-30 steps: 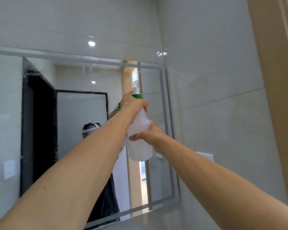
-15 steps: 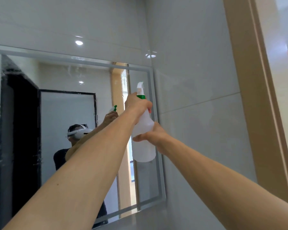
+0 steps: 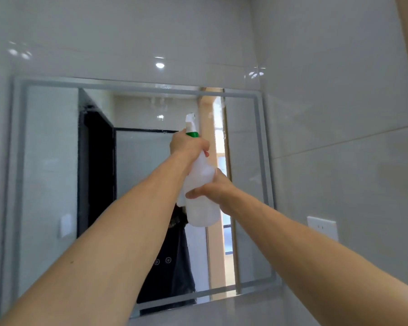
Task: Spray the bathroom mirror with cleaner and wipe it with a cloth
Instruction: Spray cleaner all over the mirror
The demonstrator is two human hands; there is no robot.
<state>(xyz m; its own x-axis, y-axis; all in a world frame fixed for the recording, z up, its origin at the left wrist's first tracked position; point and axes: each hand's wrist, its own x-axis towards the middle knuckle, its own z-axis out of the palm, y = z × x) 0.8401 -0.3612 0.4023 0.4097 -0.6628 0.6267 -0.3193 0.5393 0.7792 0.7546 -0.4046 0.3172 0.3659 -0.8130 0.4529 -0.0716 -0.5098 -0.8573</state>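
Gripping the spray bottle (image 3: 201,198) raised between both outstretched arms, the left hand (image 3: 189,147) curls round its green-collared neck, probably on the trigger; the right hand (image 3: 213,188) wraps the white body just below; beyond them hangs the framed mirror (image 3: 57,161), droplets above the nozzle; right of the hands, tiled wall (image 3: 339,114) with a socket (image 3: 322,228).

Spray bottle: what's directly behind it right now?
Behind the spray bottle is the mirror, reflecting a tan door frame. The glass straight behind the bottle and both hands, left hand and right hand, is covered.
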